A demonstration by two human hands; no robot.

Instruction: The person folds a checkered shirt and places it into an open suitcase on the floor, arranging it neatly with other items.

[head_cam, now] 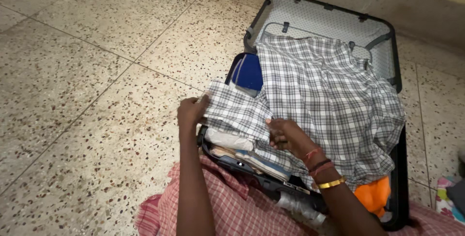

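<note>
1. The left hand (191, 111) is closed on the sleeve end (216, 101) of a grey checked shirt (319, 95), pinched at the left rim of the open suitcase (393, 66).
2. The sleeve's long axis is seen running rightward from that pinch, across the suitcase's front left corner.
3. The right hand (283, 135) is pressed on the same sleeve with curled fingers; whether cloth is gripped cannot be told.
4. The shirt body is spread over the suitcase, right of both hands, beside an orange cloth (373, 195).
</note>
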